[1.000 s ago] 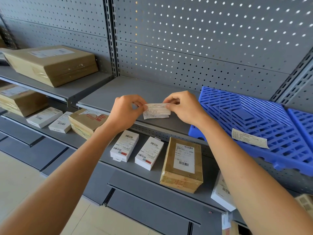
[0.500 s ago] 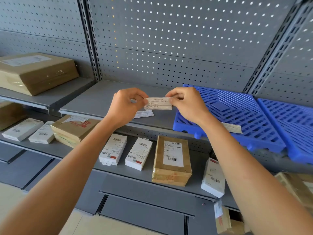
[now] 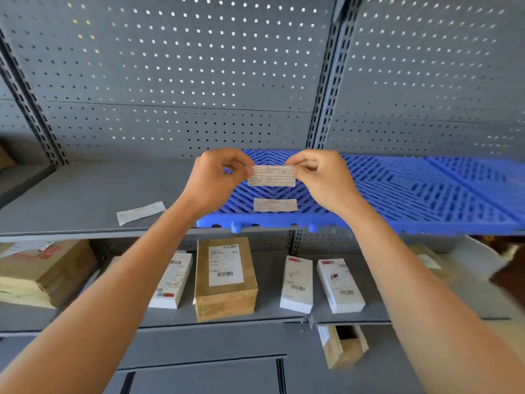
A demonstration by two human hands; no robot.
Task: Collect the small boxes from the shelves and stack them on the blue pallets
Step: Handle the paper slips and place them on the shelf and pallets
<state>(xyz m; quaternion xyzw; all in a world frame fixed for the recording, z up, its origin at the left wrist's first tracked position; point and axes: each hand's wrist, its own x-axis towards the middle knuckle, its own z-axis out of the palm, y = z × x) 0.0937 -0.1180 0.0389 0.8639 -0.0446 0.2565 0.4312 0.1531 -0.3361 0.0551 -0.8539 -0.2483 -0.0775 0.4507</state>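
Observation:
My left hand [image 3: 216, 177] and my right hand [image 3: 324, 177] pinch the two ends of a small white paper label [image 3: 272, 175], held level above the left end of a blue pallet [image 3: 397, 194] on the upper shelf. A second label [image 3: 275, 205] lies flat on that pallet. On the shelf below stand a brown taped box [image 3: 225, 277] and small white boxes [image 3: 173, 280] [image 3: 297, 282] [image 3: 339, 284]. Another blue pallet [image 3: 488, 177] adjoins on the right.
A loose label [image 3: 140, 213] lies on the grey upper shelf [image 3: 71, 200], left of the pallet. A larger brown parcel [image 3: 42, 268] sits at lower left. A cardboard box [image 3: 341, 346] shows under the lower shelf. Grey pegboard [image 3: 199, 81] backs the shelves.
My view and both hands have shifted right, carrying the label from over the bare grey shelf to over the blue pallet. A label left on the grey shelf now lies behind to the left.

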